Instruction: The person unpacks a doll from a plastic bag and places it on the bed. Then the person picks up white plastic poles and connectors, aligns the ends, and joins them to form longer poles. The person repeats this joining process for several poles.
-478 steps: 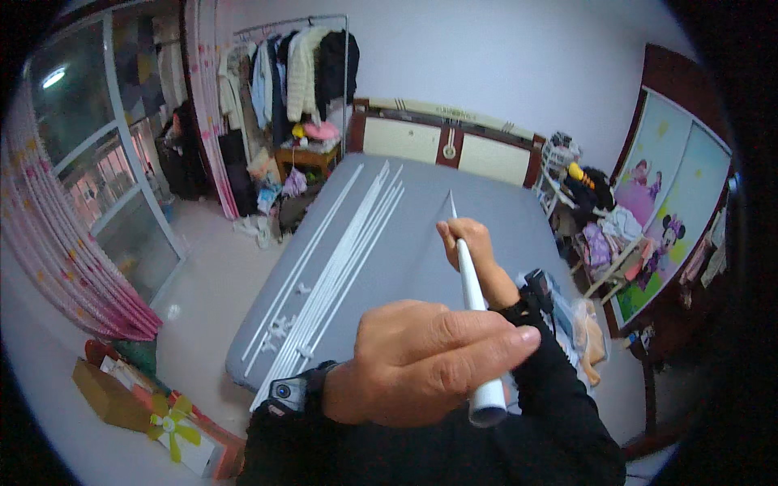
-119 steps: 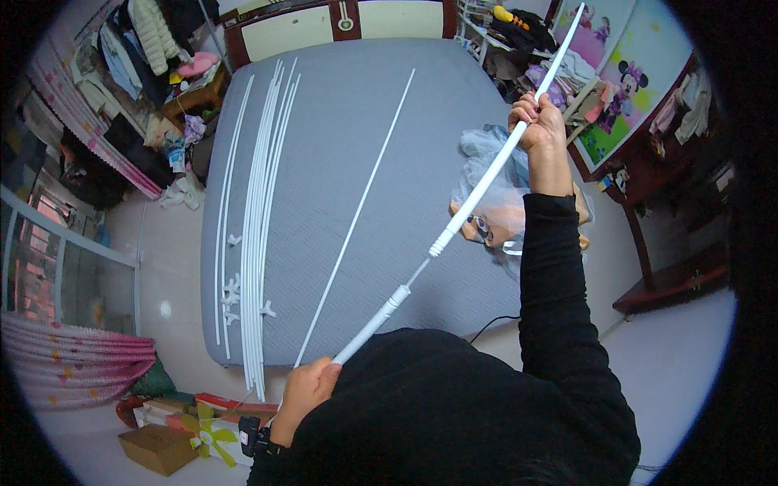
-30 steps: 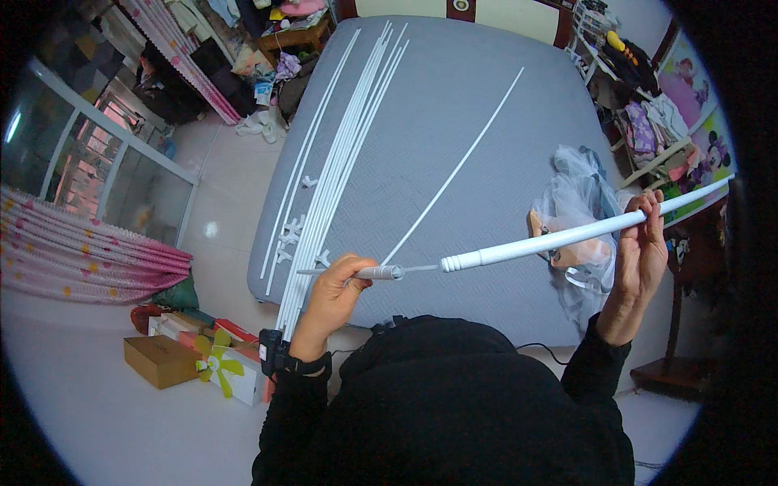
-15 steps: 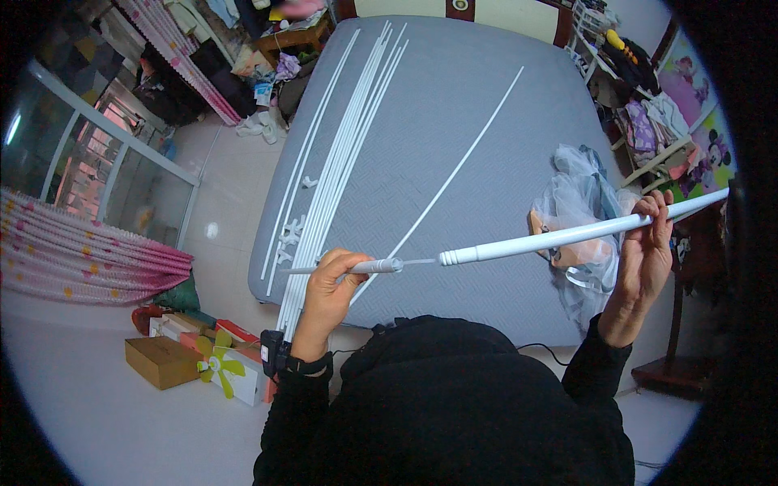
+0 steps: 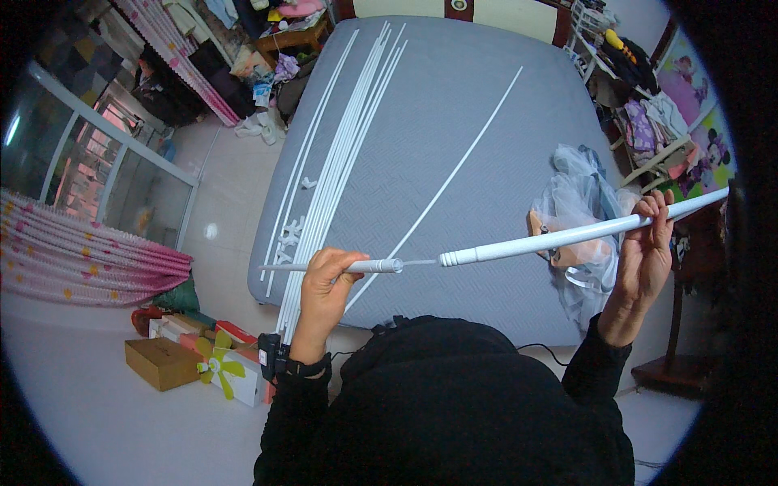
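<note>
My left hand (image 5: pixel 322 296) is closed round a white pole (image 5: pixel 377 266), held roughly level above the near part of the bed. My right hand (image 5: pixel 646 255) grips a longer, thicker-looking white pole (image 5: pixel 535 242) that slants up to the right, its far end lost at the dark rim. The ringed end of this pole faces the left pole's end across a short gap. A thin pale rod (image 5: pixel 419 262) bridges that gap; which pole it belongs to I cannot tell. Beneath lies a single thin white pole (image 5: pixel 458 170), diagonal on the bed.
On the grey bed (image 5: pixel 470 65) lie a bundle of long white poles (image 5: pixel 348 138) and several white plastic connectors (image 5: pixel 290 231). Crumpled clear plastic (image 5: pixel 571 194) sits under my right pole. Boxes (image 5: pixel 162 362) and a green-bladed fan (image 5: pixel 220 366) stand on the floor at left.
My left hand has shifted slightly left, and more of its pole now sticks out to the left of it. My right hand and its pole have barely moved.
</note>
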Demonstrator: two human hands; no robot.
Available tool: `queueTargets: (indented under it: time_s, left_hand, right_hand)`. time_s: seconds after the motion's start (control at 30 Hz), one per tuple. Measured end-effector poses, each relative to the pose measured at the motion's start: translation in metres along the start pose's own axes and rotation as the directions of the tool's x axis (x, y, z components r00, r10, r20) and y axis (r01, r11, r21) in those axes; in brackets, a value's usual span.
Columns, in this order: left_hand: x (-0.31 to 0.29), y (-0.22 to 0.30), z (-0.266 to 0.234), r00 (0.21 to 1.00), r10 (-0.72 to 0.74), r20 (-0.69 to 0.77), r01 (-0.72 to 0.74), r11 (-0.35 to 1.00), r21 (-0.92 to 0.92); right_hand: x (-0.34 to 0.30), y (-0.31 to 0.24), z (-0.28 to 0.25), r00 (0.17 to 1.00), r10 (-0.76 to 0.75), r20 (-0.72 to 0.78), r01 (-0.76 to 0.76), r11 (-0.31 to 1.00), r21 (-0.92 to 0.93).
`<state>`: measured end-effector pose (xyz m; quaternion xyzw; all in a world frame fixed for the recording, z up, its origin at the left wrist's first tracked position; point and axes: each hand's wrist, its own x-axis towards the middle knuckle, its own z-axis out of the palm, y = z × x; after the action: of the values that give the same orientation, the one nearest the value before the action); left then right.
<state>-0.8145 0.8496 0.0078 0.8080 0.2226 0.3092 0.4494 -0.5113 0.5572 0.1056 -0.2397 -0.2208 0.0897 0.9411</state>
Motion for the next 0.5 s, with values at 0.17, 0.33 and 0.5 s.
queueTargets:
  time_s: [0.17, 0.33, 0.5]
  left_hand:
    - [0.000, 0.004, -0.001, 1.000, 0.005, 0.005, -0.006, 0.998, 0.063]
    - [0.001, 0.009, -0.001, 0.999, 0.054, 0.007, -0.054, 0.992, 0.110]
    - [0.000, 0.013, -0.001, 0.996, 0.083, 0.010, -0.084, 0.987, 0.140]
  right_hand:
    - [-0.001, 0.002, 0.001, 1.000, -0.022, 0.001, 0.022, 0.998, -0.062]
    - [-0.004, 0.004, 0.004, 0.999, -0.020, 0.038, 0.023, 0.997, -0.078]
    - [-0.004, 0.006, 0.004, 1.000, -0.020, 0.017, 0.022, 0.995, -0.097]
